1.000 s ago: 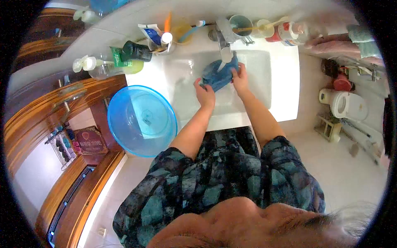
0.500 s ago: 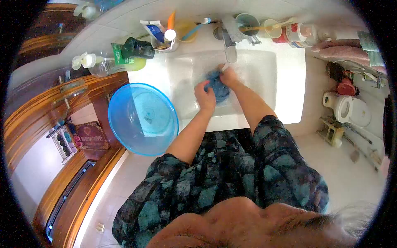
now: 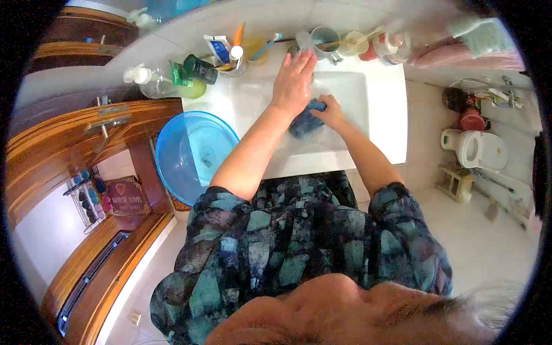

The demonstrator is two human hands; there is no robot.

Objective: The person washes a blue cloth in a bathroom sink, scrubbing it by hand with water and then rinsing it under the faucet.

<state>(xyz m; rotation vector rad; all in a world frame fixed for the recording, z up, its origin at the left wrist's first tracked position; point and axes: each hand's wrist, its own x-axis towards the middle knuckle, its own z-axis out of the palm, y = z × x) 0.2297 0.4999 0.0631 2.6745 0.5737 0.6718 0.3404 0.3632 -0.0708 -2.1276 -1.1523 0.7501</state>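
My left hand point(image 3: 294, 83) is stretched over the faucet point(image 3: 303, 41) at the back of the sink, its fingers extended and lying on the faucet, covering most of it. Lower in the white sink point(image 3: 351, 92), my right hand point(image 3: 329, 112) is closed on one end of a wet blue cloth point(image 3: 305, 123). The rest of that cloth hangs down toward the basin floor, partly behind my left wrist; its exact shape is blurred.
A large blue basin point(image 3: 172, 150) stands left of the sink. Along the back ledge are a soap bottle point(image 3: 154, 85), a dark bottle point(image 3: 200, 69), toothbrush cups and a grey cup point(image 3: 325, 39). A toilet point(image 3: 482, 149) stands off to the right.
My left hand has let go of the cloth and moved up to the faucet, its fingers straightened. My right hand has shifted slightly down and right, gripping the cloth's end.
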